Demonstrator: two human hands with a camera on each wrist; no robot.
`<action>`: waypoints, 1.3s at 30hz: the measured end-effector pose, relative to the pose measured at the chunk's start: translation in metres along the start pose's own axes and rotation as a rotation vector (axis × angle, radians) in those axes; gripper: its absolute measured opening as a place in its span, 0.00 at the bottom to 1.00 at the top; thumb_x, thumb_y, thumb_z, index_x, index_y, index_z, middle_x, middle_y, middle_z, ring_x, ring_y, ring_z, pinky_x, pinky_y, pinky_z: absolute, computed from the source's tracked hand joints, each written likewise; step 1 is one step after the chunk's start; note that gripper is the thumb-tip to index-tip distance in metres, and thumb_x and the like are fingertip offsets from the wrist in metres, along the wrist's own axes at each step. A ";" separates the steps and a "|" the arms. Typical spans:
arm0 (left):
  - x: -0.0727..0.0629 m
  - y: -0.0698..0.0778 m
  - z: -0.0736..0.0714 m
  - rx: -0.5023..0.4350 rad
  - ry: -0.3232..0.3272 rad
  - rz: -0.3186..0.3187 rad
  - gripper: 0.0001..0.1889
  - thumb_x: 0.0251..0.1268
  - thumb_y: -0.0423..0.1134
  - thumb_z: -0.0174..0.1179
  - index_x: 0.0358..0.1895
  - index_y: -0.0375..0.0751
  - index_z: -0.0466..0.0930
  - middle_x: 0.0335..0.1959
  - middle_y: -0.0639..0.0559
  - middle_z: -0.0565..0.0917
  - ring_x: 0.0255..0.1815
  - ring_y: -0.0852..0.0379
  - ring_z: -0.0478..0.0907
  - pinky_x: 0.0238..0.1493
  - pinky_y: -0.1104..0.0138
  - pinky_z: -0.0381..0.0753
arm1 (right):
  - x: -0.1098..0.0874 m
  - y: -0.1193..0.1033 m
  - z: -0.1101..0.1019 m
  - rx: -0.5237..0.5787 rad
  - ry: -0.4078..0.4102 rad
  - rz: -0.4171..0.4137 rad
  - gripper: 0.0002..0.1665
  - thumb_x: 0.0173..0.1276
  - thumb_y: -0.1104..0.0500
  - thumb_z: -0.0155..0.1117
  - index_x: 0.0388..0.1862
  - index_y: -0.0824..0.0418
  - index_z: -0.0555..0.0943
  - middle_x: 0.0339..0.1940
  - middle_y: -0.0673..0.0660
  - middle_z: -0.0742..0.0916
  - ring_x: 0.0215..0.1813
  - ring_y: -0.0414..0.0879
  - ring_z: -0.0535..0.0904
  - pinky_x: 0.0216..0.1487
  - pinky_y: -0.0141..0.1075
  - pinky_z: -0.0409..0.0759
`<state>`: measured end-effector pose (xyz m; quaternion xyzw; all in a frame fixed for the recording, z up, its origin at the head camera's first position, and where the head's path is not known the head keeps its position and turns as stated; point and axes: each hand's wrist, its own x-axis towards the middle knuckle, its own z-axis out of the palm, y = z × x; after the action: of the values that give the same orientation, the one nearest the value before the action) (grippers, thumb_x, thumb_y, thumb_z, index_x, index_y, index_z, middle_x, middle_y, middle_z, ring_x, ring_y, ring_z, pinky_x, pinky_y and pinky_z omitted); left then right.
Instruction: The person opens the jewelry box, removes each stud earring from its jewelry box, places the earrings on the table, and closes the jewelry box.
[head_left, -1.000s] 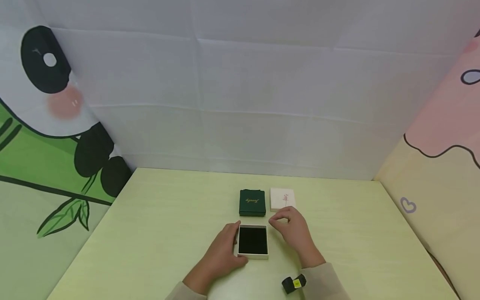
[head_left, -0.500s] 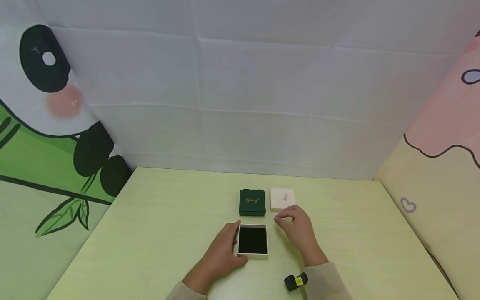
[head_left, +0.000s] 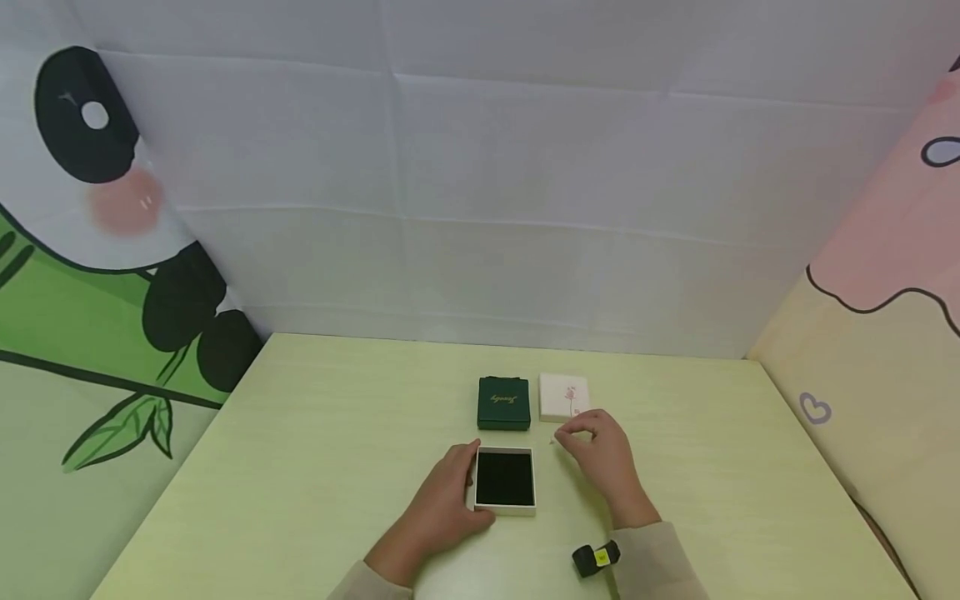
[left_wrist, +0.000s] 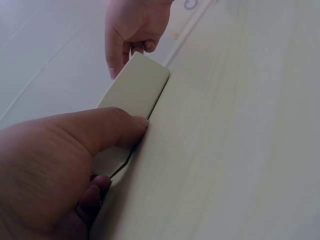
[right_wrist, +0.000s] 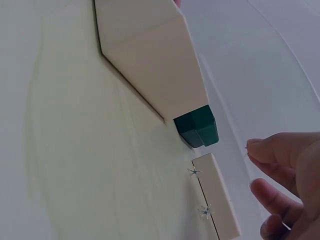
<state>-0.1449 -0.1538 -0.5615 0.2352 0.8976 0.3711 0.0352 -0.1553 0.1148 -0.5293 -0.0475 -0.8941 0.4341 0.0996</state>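
Observation:
My left hand [head_left: 448, 497] grips a small white box [left_wrist: 142, 82] with a black pad inside, its thumb at the near side and a finger at the far corner. The box rests on the table. My right hand [head_left: 602, 457] is to its right, thumb and forefinger pinched together just in front of a white lid [head_left: 556, 395] with a pink flower print. In the right wrist view, a tiny thin piece [right_wrist: 246, 149] shows at those fingertips; I cannot tell what it is. Two sparkling star-shaped pieces [right_wrist: 205, 211] appear along the lid's edge.
A dark green box [head_left: 503, 403] with gold lettering stands behind the white box and left of the lid. A black strap with a yellow label [head_left: 596, 558] is at the right cuff. A white cloth wall [head_left: 525, 167] closes off the table's back edge.
My right hand has moved slightly rightward, away from the white box, with its fingers still pinched. A small speck now shows beside its fingertips. My left hand keeps its hold on the box.

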 end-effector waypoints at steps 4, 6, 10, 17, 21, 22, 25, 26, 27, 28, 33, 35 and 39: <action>0.006 0.002 0.002 0.002 0.013 -0.008 0.51 0.47 0.41 0.76 0.76 0.31 0.61 0.49 0.56 0.71 0.45 0.59 0.71 0.50 0.60 0.74 | 0.008 0.004 0.001 0.002 -0.026 0.023 0.06 0.66 0.59 0.75 0.29 0.53 0.91 0.45 0.52 0.83 0.53 0.51 0.78 0.53 0.48 0.74; 0.009 0.003 0.003 0.004 0.020 -0.010 0.51 0.47 0.41 0.76 0.76 0.31 0.61 0.48 0.56 0.71 0.45 0.59 0.71 0.50 0.60 0.74 | 0.011 0.006 0.002 0.001 -0.038 0.025 0.05 0.66 0.59 0.75 0.29 0.54 0.91 0.45 0.52 0.83 0.54 0.51 0.78 0.56 0.49 0.74; 0.014 0.005 0.005 0.003 0.023 -0.017 0.51 0.47 0.41 0.76 0.76 0.31 0.61 0.47 0.57 0.71 0.45 0.59 0.70 0.50 0.61 0.73 | 0.017 0.012 0.004 -0.007 -0.049 0.020 0.04 0.65 0.60 0.75 0.29 0.54 0.90 0.45 0.53 0.83 0.57 0.53 0.78 0.60 0.51 0.74; 0.016 0.004 0.006 0.002 0.029 -0.017 0.51 0.47 0.41 0.76 0.76 0.31 0.61 0.48 0.57 0.71 0.45 0.59 0.70 0.51 0.60 0.73 | 0.021 0.021 0.007 0.025 -0.060 0.046 0.04 0.65 0.59 0.75 0.29 0.53 0.90 0.51 0.55 0.83 0.65 0.57 0.76 0.68 0.55 0.70; 0.018 0.005 0.007 0.007 0.036 -0.024 0.51 0.47 0.41 0.76 0.76 0.31 0.61 0.49 0.56 0.71 0.45 0.59 0.71 0.51 0.60 0.73 | 0.025 0.026 0.006 0.036 -0.075 0.064 0.05 0.65 0.59 0.76 0.28 0.51 0.90 0.56 0.56 0.83 0.68 0.58 0.74 0.70 0.56 0.68; 0.019 0.005 0.008 0.007 0.037 -0.026 0.51 0.47 0.41 0.76 0.76 0.31 0.61 0.49 0.56 0.71 0.45 0.59 0.71 0.51 0.60 0.73 | 0.026 0.026 0.006 0.037 -0.079 0.069 0.06 0.65 0.58 0.76 0.28 0.51 0.90 0.57 0.56 0.83 0.69 0.58 0.73 0.71 0.56 0.68; 0.021 0.006 0.008 0.010 0.037 -0.029 0.51 0.47 0.41 0.76 0.77 0.31 0.61 0.50 0.56 0.71 0.45 0.59 0.71 0.51 0.60 0.73 | 0.028 0.028 0.006 0.033 -0.089 0.067 0.06 0.65 0.58 0.76 0.27 0.52 0.89 0.58 0.56 0.83 0.69 0.58 0.73 0.70 0.56 0.68; 0.021 0.005 0.008 0.011 0.037 -0.028 0.51 0.47 0.42 0.76 0.77 0.31 0.61 0.49 0.56 0.71 0.45 0.59 0.71 0.51 0.60 0.73 | 0.029 0.029 0.006 0.028 -0.090 0.066 0.06 0.65 0.58 0.76 0.27 0.51 0.89 0.58 0.56 0.83 0.69 0.57 0.73 0.70 0.55 0.69; 0.021 0.005 0.008 0.012 0.036 -0.028 0.51 0.47 0.42 0.76 0.77 0.31 0.61 0.49 0.56 0.71 0.45 0.59 0.71 0.51 0.60 0.73 | 0.029 0.030 0.007 0.021 -0.090 0.059 0.06 0.65 0.59 0.76 0.27 0.52 0.89 0.57 0.55 0.83 0.68 0.57 0.73 0.69 0.55 0.69; 0.022 0.005 0.008 0.012 0.035 -0.028 0.51 0.47 0.42 0.76 0.77 0.31 0.61 0.49 0.56 0.71 0.45 0.59 0.71 0.51 0.60 0.73 | 0.030 0.031 0.007 0.014 -0.089 0.052 0.06 0.64 0.59 0.76 0.27 0.52 0.89 0.55 0.55 0.83 0.67 0.56 0.74 0.69 0.55 0.70; 0.023 0.003 0.009 0.010 0.030 -0.029 0.51 0.47 0.43 0.76 0.77 0.31 0.61 0.50 0.55 0.72 0.46 0.59 0.71 0.51 0.59 0.74 | 0.033 0.040 0.012 -0.017 -0.080 -0.008 0.07 0.63 0.61 0.76 0.26 0.52 0.89 0.48 0.52 0.83 0.62 0.54 0.76 0.66 0.53 0.72; 0.023 0.002 0.010 0.008 0.025 -0.035 0.52 0.48 0.43 0.77 0.77 0.32 0.60 0.51 0.55 0.72 0.46 0.59 0.71 0.51 0.59 0.74 | 0.034 0.042 0.013 -0.026 -0.077 -0.028 0.07 0.63 0.61 0.77 0.26 0.52 0.89 0.45 0.51 0.83 0.60 0.53 0.77 0.65 0.52 0.72; 0.023 0.001 0.010 -0.002 0.012 -0.047 0.52 0.48 0.43 0.77 0.77 0.32 0.60 0.50 0.56 0.71 0.46 0.59 0.70 0.50 0.59 0.73 | 0.034 0.043 0.015 -0.047 -0.072 -0.042 0.08 0.62 0.61 0.77 0.26 0.51 0.89 0.42 0.50 0.83 0.55 0.51 0.79 0.61 0.50 0.74</action>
<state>-0.1622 -0.1361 -0.5653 0.2116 0.9028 0.3725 0.0388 -0.1919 0.1358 -0.5680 -0.0154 -0.9079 0.4121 0.0753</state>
